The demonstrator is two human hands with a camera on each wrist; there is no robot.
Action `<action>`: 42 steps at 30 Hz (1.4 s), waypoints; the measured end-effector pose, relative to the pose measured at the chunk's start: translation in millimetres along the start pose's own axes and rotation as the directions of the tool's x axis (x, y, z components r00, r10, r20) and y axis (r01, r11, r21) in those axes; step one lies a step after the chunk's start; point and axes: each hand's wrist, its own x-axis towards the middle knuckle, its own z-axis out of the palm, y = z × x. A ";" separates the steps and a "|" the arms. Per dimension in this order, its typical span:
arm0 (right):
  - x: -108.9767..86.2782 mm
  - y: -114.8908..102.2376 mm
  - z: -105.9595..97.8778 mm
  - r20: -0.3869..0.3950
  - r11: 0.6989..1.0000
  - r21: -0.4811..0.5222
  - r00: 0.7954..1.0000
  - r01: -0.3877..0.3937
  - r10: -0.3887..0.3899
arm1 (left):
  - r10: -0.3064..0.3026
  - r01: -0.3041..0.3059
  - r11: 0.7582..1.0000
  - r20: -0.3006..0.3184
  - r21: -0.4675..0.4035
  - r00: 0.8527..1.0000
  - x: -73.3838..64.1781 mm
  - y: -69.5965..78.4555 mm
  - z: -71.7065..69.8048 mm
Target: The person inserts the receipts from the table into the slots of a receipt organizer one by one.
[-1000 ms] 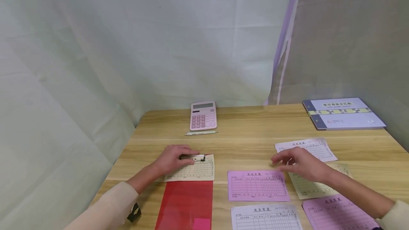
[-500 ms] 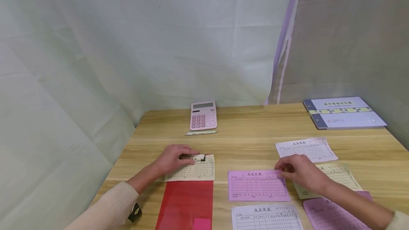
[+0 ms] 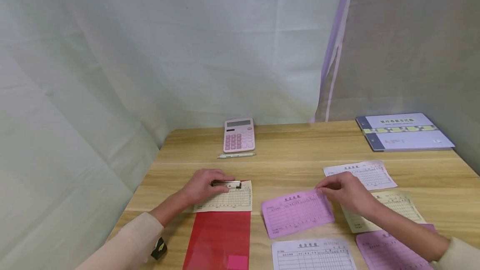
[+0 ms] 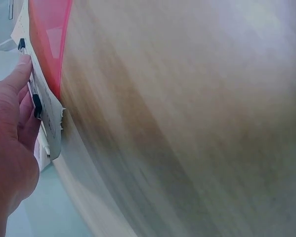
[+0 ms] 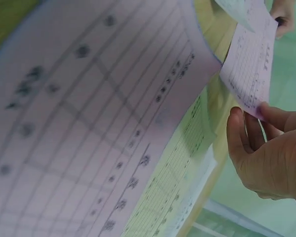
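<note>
My left hand (image 3: 205,186) grips the metal clip (image 3: 229,184) at the top of a red clipboard (image 3: 221,236). Under that clip lies a cream receipt slip (image 3: 228,201), which also shows edge-on in the left wrist view. My right hand (image 3: 350,193) pinches the upper right corner of a pink receipt slip (image 3: 298,213) between thumb and fingers. The slip is tilted, its right side raised off the table. Below it lies a white slip (image 3: 313,257). A yellow slip (image 3: 393,209) and another pink slip (image 3: 390,251) lie partly hidden under my right forearm.
One more white slip (image 3: 369,176) lies behind my right hand. A pink calculator (image 3: 238,134) and a pen (image 3: 236,156) are at the back of the wooden table (image 3: 292,161). A ledger book (image 3: 405,132) sits back right. A small black object (image 3: 159,249) is beside my left sleeve.
My right hand came down to the pink slip's corner and pinched it. The slip has lifted, turned and shifted slightly left. My left hand stays on the clip.
</note>
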 end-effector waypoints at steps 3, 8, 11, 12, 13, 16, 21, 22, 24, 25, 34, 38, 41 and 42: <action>5.6 -3.0 4.1 0.009 0.997 0.064 0.999 -0.048 0.047 | 0.001 -0.001 1.000 0.004 0.008 1.000 0.2 0.0 0.0; 13.5 -1.5 12.8 -0.007 0.991 0.077 0.994 -0.109 0.110 | -0.017 0.016 1.000 0.021 0.008 1.000 0.6 1.7 -1.0; 17.0 0.1 15.9 -0.019 0.988 0.074 0.991 -0.134 0.136 | -0.029 0.029 1.000 0.028 0.006 0.999 0.4 2.6 -1.5; 17.8 0.3 16.6 -0.022 0.987 0.072 0.989 -0.143 0.145 | -0.032 0.032 0.999 0.030 0.005 0.999 0.3 2.9 -1.6; 18.6 0.6 16.9 -0.025 0.987 0.068 0.988 -0.149 0.151 | -0.035 0.035 0.999 0.031 0.004 0.999 0.2 3.1 -1.8; 20.1 0.7 17.0 -0.027 0.986 0.054 0.986 -0.161 0.162 | -0.039 0.038 0.999 0.030 0.007 0.999 -0.2 3.6 -1.7; 22.6 -0.6 15.5 -0.019 0.983 0.055 0.984 -0.176 0.177 | -0.037 0.035 0.998 0.032 0.049 0.999 -0.4 4.1 -1.9; 23.5 -1.4 15.1 -0.016 0.982 0.065 0.984 -0.178 0.179 | -0.034 0.032 0.998 0.033 0.059 0.999 -0.4 4.4 -2.0; 25.8 -4.0 14.3 -0.009 0.978 0.085 0.982 -0.189 0.191 | -0.030 0.027 0.997 0.037 0.077 0.999 -0.2 5.2 -2.3; 27.1 -5.9 14.0 -0.006 0.975 0.101 0.980 -0.196 0.198 | -0.027 0.024 0.996 0.039 0.085 0.999 0.0 5.6 -2.6; 41.7 -27.7 21.8 0.053 0.917 0.287 0.960 -0.277 0.273 | 0.040 -0.044 0.988 0.034 0.147 0.999 2.5 8.3 -4.3; 49.9 -35.6 36.3 0.096 0.881 0.371 0.956 -0.293 0.277 | 0.052 -0.057 0.987 0.040 0.149 0.998 3.5 9.6 -6.4; 56.3 -41.8 50.4 0.117 0.858 0.409 0.950 -0.311 0.289 | 0.061 -0.067 0.987 0.044 0.148 0.997 4.2 10.1 -7.9; 58.6 -44.1 55.4 0.124 0.851 0.419 0.949 -0.316 0.291 | 0.063 -0.069 0.987 0.045 0.147 0.997 4.4 10.3 -8.3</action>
